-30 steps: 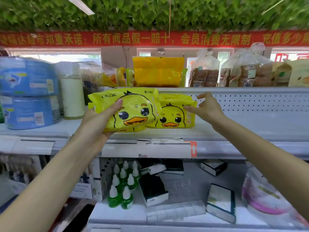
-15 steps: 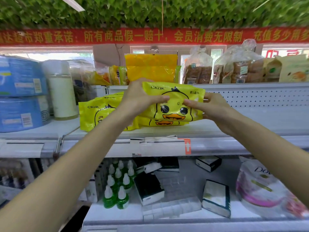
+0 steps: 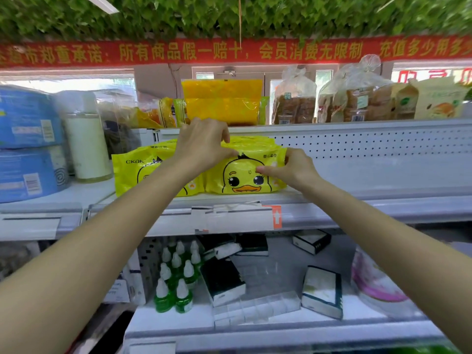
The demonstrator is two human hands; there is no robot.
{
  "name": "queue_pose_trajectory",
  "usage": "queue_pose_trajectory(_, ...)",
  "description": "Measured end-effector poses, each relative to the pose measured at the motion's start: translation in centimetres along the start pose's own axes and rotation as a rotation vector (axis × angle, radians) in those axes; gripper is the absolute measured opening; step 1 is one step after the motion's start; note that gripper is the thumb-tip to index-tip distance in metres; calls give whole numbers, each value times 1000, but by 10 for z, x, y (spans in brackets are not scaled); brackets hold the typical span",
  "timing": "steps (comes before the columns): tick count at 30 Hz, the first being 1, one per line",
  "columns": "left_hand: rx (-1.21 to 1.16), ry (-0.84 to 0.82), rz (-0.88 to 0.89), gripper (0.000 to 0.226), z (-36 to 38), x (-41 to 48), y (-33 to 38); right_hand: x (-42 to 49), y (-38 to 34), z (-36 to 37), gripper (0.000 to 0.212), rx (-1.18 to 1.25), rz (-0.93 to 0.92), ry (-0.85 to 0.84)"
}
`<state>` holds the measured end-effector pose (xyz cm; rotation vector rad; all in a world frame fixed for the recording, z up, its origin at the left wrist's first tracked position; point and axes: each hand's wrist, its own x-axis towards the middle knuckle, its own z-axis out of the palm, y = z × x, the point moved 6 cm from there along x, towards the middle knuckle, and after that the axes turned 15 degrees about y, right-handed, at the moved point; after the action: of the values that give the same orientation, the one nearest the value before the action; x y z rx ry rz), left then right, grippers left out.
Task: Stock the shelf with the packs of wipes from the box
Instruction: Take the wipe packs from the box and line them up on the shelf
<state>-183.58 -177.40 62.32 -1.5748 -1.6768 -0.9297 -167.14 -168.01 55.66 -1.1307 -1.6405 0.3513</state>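
A yellow pack of wipes [image 3: 245,178] with a duck face stands upright on the grey middle shelf [image 3: 383,192]. My left hand [image 3: 204,144] grips its top edge and my right hand [image 3: 291,168] pinches its right end. Another yellow pack [image 3: 132,172] stands just left of it, partly behind my left forearm, and a further pack's top edge [image 3: 251,142] shows behind the held one. The box is out of view.
Blue round packs [image 3: 28,144] and a white cylinder [image 3: 86,146] stand at the shelf's left. To the right the shelf runs on along the perforated back panel [image 3: 378,144]. Bread bags [image 3: 357,98] line the top shelf. Green bottles [image 3: 176,279] and dark boxes [image 3: 323,290] fill the lower shelf.
The pack that both hands held above the shelf has come down and now stands on it, right of the earlier pack. My left hand moved onto its top edge.
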Motion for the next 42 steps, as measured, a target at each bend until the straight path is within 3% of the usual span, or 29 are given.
queue_pose_trajectory(4,15,-15,18,49,0,-6,11,-4,-4,1,62,-137,-14,16)
queue_pose_trajectory(8,-10,12,-25,51,-10,-21,12,-12,-4,-21,68,-80,15,18)
queue_pose_trajectory(14,-204,-6,-88,60,-32,-53,31,-34,-9,-74,60,40,-90,108)
queue_pose_trajectory(21,-294,-58,-104,64,-39,-108,80,-94,9,-120,58,-37,-281,2)
queue_pose_trajectory(28,-283,-218,-83,63,-21,-193,123,-162,63,-140,91,-259,-440,-176)
queue_pose_trajectory(33,-325,-424,-158,63,31,-291,142,-240,140,-117,89,-323,-380,-413)
queue_pose_trajectory(37,-343,-644,-220,62,83,-389,145,-312,215,-87,80,-365,-289,-637)
queue_pose_trajectory(42,-329,-902,-324,60,129,-495,135,-391,297,-59,77,-366,11,-825)
